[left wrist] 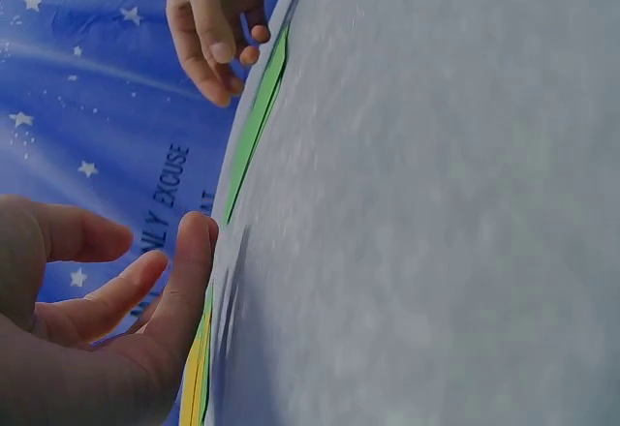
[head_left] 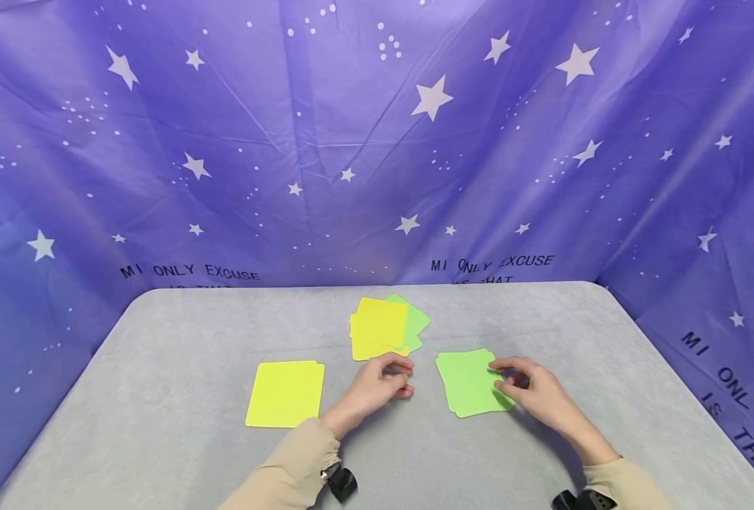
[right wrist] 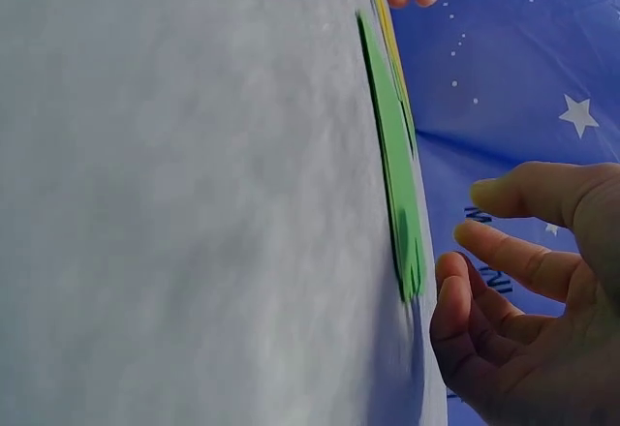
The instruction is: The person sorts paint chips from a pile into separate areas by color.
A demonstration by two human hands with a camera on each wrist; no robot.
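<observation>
In the head view, my left hand (head_left: pixel 373 388) is over the table just below a mixed pile of yellow cards (head_left: pixel 379 322) and green cards (head_left: pixel 418 322). Its fingers are loosely bent, with nothing between them. My right hand (head_left: pixel 539 393) hovers at the right edge of a small stack of green square cards (head_left: pixel 469 382), thumb and fingers apart and empty. From the right wrist view, this green stack (right wrist: pixel 392 155) lies flat beyond the fingertips (right wrist: pixel 484 196). To the left of my left hand, a neat stack of yellow square cards (head_left: pixel 284 394) rests on the table.
The cards lie on a grey table (head_left: pixel 179 340) with rounded far corners. Behind and beside it hangs a purple-blue curtain (head_left: pixel 351 142) with white stars and printed lettering. Black straps with small devices (head_left: pixel 340 482) sit on both wrists, over beige sleeves.
</observation>
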